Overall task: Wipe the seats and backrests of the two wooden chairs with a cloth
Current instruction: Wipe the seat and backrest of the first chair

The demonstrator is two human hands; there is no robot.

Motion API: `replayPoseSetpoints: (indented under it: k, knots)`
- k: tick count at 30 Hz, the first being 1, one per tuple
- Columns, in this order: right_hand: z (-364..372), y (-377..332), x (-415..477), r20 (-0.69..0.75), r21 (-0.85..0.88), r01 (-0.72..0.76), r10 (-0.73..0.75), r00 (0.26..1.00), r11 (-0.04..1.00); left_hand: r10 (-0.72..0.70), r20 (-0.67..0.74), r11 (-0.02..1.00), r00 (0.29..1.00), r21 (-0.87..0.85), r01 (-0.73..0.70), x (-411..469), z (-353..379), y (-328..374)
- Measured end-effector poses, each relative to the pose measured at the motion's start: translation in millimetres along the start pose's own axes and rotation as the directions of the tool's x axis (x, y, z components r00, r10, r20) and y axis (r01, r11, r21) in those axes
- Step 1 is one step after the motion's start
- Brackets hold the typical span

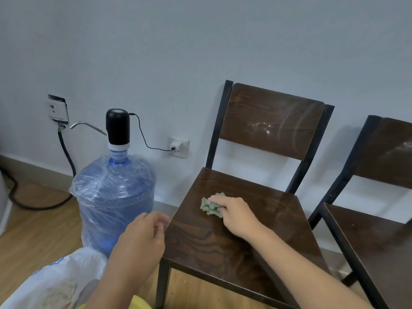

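A dark wooden chair with a black metal frame stands against the wall; its seat [223, 246] is in the middle of the head view and its backrest [272, 119] carries white smears. My right hand [236, 214] presses a crumpled green cloth [210, 206] onto the seat near its middle. My left hand [142, 237] hovers at the seat's left edge, fingers curled loosely with nothing in them. A second, similar chair [379, 241] stands at the right, partly cut off, with dusty marks on its backrest [392, 152].
A blue water jug [113, 201] wrapped in plastic, topped by a black pump [117, 127], stands left of the chair. A cable runs to a wall socket [178, 146]. A white plastic bag [55, 282] lies at the lower left on the wooden floor.
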State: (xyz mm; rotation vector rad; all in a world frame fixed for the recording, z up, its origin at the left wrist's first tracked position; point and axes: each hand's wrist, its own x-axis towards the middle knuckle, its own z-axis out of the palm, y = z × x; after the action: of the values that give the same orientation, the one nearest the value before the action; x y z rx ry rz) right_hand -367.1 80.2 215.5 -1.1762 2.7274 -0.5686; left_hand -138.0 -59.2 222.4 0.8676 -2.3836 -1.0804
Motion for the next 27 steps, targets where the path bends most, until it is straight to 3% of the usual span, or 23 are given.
replayPoseSetpoints:
  k: [6,10,13,15,17,20,23,27]
  knots:
    - [6,-56,-93,0.134,0.039,0.388,-0.390,0.911,0.921,0.014,0.017,1.000,1.000,-0.001,-0.014,0,8,4]
    - [3,-63,-113,0.181,0.114,0.437,-0.451,0.874,0.892,0.034,0.011,0.999,0.999,0.026,-0.034,-1,14,8]
    - [-12,-26,-91,0.148,0.041,0.295,-0.298,0.943,0.955,0.013,0.052,0.990,0.999,0.141,-0.020,-7,18,19]
    - [-29,24,-61,0.028,-0.012,0.067,-0.066,0.997,0.998,0.005,0.082,0.975,0.997,0.221,-0.023,-10,21,27]
    - [-52,79,-34,-0.080,-0.016,-0.192,0.191,0.978,0.981,-0.003,0.097,0.974,0.995,0.227,-0.020,-11,23,31]
    - [-78,144,-14,-0.184,0.040,-0.384,0.384,0.905,0.923,-0.005,0.092,0.978,0.996,0.210,-0.014,-12,22,30]
    - [-89,166,-16,-0.157,0.079,-0.403,0.410,0.898,0.912,-0.005,0.083,0.978,0.997,0.206,-0.012,-11,20,25]
    - [-88,152,-63,-0.031,0.067,-0.281,0.284,0.958,0.957,-0.003,0.082,0.981,0.997,0.194,-0.013,-8,21,22]
